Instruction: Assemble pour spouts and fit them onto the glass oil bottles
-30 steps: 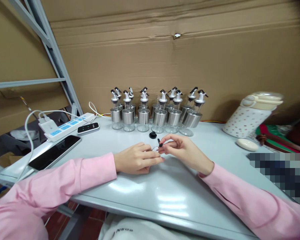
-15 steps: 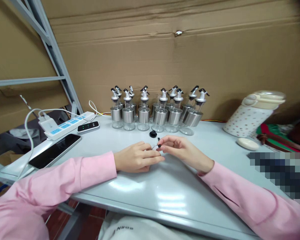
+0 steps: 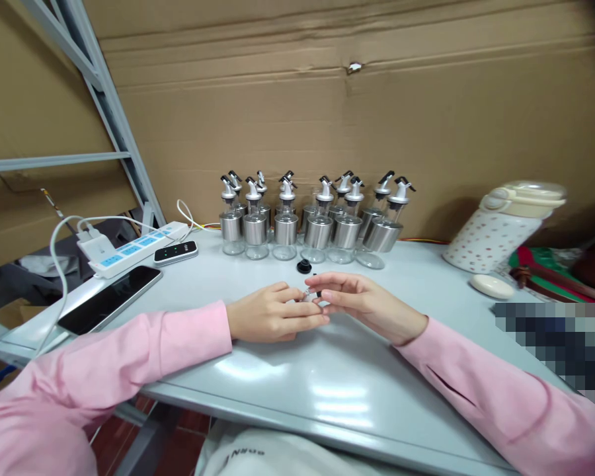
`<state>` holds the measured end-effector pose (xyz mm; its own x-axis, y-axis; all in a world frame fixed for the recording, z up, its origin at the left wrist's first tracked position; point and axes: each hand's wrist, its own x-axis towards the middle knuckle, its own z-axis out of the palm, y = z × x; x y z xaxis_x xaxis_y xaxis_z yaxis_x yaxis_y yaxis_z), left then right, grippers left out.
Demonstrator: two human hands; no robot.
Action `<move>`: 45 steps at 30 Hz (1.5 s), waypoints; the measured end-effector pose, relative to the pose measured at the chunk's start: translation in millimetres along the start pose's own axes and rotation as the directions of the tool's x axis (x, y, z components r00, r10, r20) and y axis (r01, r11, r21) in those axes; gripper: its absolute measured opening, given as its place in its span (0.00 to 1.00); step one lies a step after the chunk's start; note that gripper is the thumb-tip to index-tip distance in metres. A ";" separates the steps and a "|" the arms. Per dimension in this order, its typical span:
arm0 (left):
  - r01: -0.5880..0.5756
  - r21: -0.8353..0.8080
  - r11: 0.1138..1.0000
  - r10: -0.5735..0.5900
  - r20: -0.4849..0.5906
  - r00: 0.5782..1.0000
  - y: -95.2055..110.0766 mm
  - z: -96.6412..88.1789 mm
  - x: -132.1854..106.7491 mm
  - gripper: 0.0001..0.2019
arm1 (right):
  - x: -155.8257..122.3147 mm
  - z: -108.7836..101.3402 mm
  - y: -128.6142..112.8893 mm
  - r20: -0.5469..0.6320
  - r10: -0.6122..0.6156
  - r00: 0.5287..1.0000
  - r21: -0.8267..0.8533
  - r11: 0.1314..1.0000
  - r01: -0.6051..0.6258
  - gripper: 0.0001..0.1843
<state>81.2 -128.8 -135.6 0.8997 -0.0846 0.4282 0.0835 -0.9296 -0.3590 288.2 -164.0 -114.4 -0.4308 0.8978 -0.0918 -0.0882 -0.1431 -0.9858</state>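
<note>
Close together above the table, my two hands work on a small clear piece with a black end point(image 3: 318, 294). My left hand point(image 3: 270, 313) is closed on its clear side, the fingers pointing right. From the other side my right hand point(image 3: 369, 303) pinches at the black end with thumb and fingertips. Much of the piece is hidden by the fingers, so its exact kind cannot be made out. Just beyond lies a round black stopper point(image 3: 304, 266) on the table. Behind it stand several glass-and-steel dispenser bottles point(image 3: 318, 233) with black-levered pourer tops.
On the left of the table point(image 3: 277, 390) are a phone point(image 3: 110, 299), a small black device point(image 3: 175, 252) and a power strip point(image 3: 136, 250) with white cables. At right stand a dotted tumbler point(image 3: 498, 228) and a cream oval object point(image 3: 492, 286). Cardboard point(image 3: 277, 99) rises behind.
My right hand has shifted slightly, its fingers now straighter over the small piece. The left hand stays almost where it was, and the bottles have not moved.
</note>
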 end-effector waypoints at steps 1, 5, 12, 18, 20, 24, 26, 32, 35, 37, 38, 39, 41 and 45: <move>0.006 -0.021 1.000 -0.006 0.027 1.000 -0.3 0.3 -0.8 0.18 | -0.4 -0.2 0.0 0.015 0.014 1.000 0.010 1.000 -0.014 0.17; 0.040 -0.112 0.993 -0.032 0.071 0.997 -0.3 2.9 -4.2 0.16 | -2.6 0.8 -0.2 0.109 0.026 0.994 -0.005 1.000 -0.026 0.17; 0.315 -0.361 0.878 -0.405 -0.207 0.891 -8.1 12.7 -8.5 0.20 | -6.3 4.8 -11.7 -0.008 -0.130 0.991 -0.047 0.990 0.130 0.15; 0.610 -0.412 0.677 -0.606 0.157 0.780 -21.8 19.9 -4.0 0.21 | -5.4 -4.3 -18.2 -0.238 -0.206 0.949 -0.030 0.978 0.205 0.11; 0.628 -0.432 0.647 -0.600 0.220 0.769 -26.8 24.6 -1.4 0.24 | -6.2 -5.5 -19.5 -0.263 -0.218 0.940 -0.031 0.975 0.218 0.11; 0.646 -0.473 0.600 -0.612 0.248 0.751 -39.4 37.9 3.8 0.27 | -9.0 -2.6 -21.0 -0.216 -0.241 0.946 -0.048 0.971 0.236 0.12; 0.623 -0.501 0.601 -0.602 0.230 0.765 -44.1 43.1 5.1 0.25 | -10.1 -0.6 -20.7 -0.178 -0.248 0.952 -0.053 0.969 0.243 0.12; 0.620 -0.469 0.629 -0.643 0.136 0.754 -44.3 42.2 4.1 0.24 | -8.5 -0.4 -18.6 -0.190 -0.256 0.948 -0.081 0.966 0.245 0.12; 0.643 -0.455 0.616 -0.665 0.137 0.734 -43.0 36.5 4.9 0.14 | -6.6 -0.8 -18.6 -0.223 -0.255 0.941 -0.098 0.966 0.238 0.13; 0.658 -0.515 0.549 -0.704 0.140 0.697 -39.6 31.1 6.9 0.09 | -5.7 -1.1 -18.2 -0.245 -0.261 0.934 -0.115 0.964 0.240 0.14; 0.669 -0.564 0.484 -0.740 0.144 0.657 -36.4 27.8 8.2 0.08 | -5.4 -1.3 -17.9 -0.258 -0.268 0.928 -0.127 0.962 0.243 0.14; 0.676 -0.629 0.384 -0.783 0.165 0.600 -32.0 24.2 9.5 0.08 | -5.2 -1.8 -17.5 -0.269 -0.276 0.923 -0.137 0.959 0.247 0.14; 0.622 -0.780 0.067 -0.842 0.290 0.455 -20.2 16.3 11.2 0.09 | -5.2 -2.8 -16.9 -0.278 -0.291 0.915 -0.145 0.955 0.260 0.15; 0.212 -0.774 -0.596 -0.700 0.631 0.335 4.1 3.0 10.8 0.10 | -6.6 -2.5 -16.6 -0.219 -0.308 0.926 -0.102 0.951 0.292 0.12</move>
<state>92.5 -132.5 -135.0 0.5128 0.8488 -0.1287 -0.1907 0.2588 0.9469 294.8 -166.5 -97.8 -0.1753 0.9665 0.1876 -0.1180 0.1686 -0.9786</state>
